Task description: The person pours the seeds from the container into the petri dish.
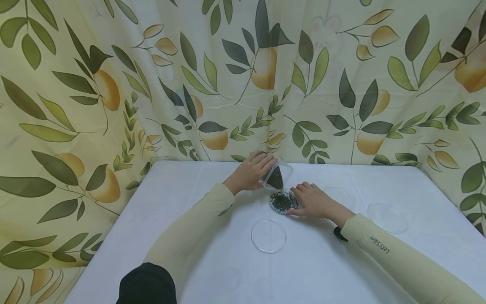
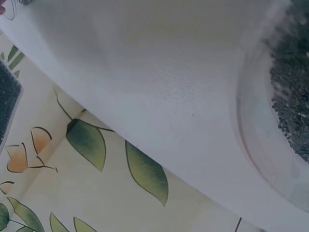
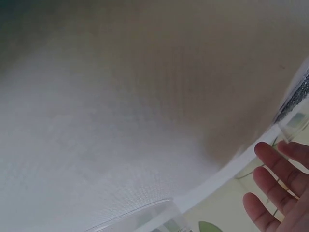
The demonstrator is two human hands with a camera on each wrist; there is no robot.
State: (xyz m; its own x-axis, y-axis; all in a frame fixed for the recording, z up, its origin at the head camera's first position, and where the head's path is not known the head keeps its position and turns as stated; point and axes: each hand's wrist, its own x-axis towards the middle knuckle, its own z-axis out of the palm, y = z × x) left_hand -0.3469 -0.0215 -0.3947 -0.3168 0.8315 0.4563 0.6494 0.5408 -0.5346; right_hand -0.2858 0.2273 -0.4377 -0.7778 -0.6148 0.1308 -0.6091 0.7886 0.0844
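Some small greenish-black grains (image 1: 276, 179) show in a clear tub (image 1: 286, 169), gripped and tilted by the left hand (image 1: 250, 171) just behind the dish (image 1: 273, 210). Near the dish, in front of it, lies a clear disc (image 1: 268, 236). The round dish holds more grains, thick mid-dish, sparser toward its rim. The right hand (image 1: 313, 200), thumb and fingers spread wide, rests at the dish's right edge. Right of the dish lie a second disc (image 1: 339, 198), the right sleeve (image 1: 379, 249) reading "LetsSlim", and a third disc (image 1: 387, 217).
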